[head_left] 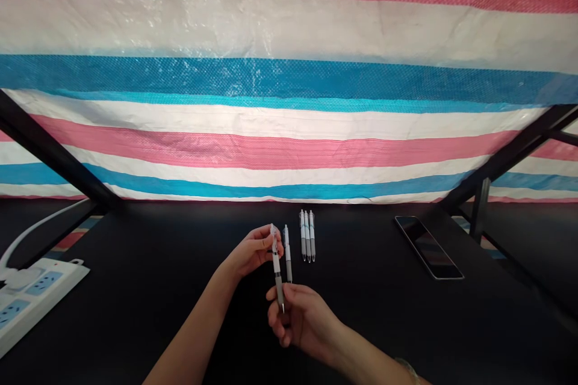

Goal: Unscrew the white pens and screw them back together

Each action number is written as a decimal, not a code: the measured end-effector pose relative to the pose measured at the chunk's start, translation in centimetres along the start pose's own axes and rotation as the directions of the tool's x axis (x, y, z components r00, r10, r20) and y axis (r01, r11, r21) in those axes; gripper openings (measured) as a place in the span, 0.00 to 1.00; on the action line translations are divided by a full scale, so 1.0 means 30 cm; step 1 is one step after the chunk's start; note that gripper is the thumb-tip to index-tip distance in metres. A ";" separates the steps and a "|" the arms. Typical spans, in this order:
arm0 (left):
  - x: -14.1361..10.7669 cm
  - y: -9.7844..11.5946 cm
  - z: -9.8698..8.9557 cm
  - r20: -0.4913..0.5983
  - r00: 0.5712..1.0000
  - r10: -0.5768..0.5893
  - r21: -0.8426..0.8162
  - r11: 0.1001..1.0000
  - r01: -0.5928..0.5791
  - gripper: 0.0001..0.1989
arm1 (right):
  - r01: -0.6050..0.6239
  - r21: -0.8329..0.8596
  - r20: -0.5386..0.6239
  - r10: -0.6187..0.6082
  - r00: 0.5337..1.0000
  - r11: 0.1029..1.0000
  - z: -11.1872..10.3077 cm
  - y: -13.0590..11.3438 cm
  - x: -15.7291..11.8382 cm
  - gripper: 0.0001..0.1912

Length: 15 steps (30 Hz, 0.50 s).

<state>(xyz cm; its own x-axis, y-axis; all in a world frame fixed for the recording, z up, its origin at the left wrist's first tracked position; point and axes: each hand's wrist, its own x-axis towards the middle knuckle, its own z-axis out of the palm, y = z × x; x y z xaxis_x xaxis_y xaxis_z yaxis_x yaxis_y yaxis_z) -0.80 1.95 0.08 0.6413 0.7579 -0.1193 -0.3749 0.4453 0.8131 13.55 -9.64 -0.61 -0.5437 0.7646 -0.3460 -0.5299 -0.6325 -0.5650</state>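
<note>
A white pen with a grey grip point(276, 264) is held between both hands, its metal tip pointing toward me. My left hand point(256, 249) pinches its upper end near the clip. Lower down, my right hand point(304, 316) closes thumb and fingers on the grey grip. Just to the right of the held pen lies a second white pen point(288, 249), its lower end partly hidden behind my right hand. Three more white pens point(307, 234) lie side by side farther back on the black table point(361, 313).
A smartphone point(428, 246) with a dark screen lies at the right. On the left is a white power strip point(43, 295) with a plug and white cable point(36, 225). Black metal bars point(58, 156) slant up at both sides before a striped plastic sheet point(289, 78).
</note>
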 end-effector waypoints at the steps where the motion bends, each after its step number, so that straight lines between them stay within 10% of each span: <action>1: 0.000 0.000 0.000 -0.007 1.000 0.001 0.001 1.000 -0.001 0.07 | -0.012 -0.017 -0.002 0.012 1.000 1.000 0.000 0.001 0.000 0.20; 15: 0.007 -0.009 -0.003 0.030 0.999 -0.016 0.005 1.000 0.016 0.07 | -0.095 -0.024 0.013 0.095 0.995 0.995 -0.009 0.013 0.004 0.18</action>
<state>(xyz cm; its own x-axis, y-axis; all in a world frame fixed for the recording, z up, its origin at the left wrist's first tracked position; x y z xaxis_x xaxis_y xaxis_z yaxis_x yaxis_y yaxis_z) -0.63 2.03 -0.23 0.6671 0.7359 -0.1154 -0.3614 0.4552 0.8137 13.45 -9.77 -1.08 -0.6002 0.6994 -0.3881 -0.4604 -0.6988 -0.5474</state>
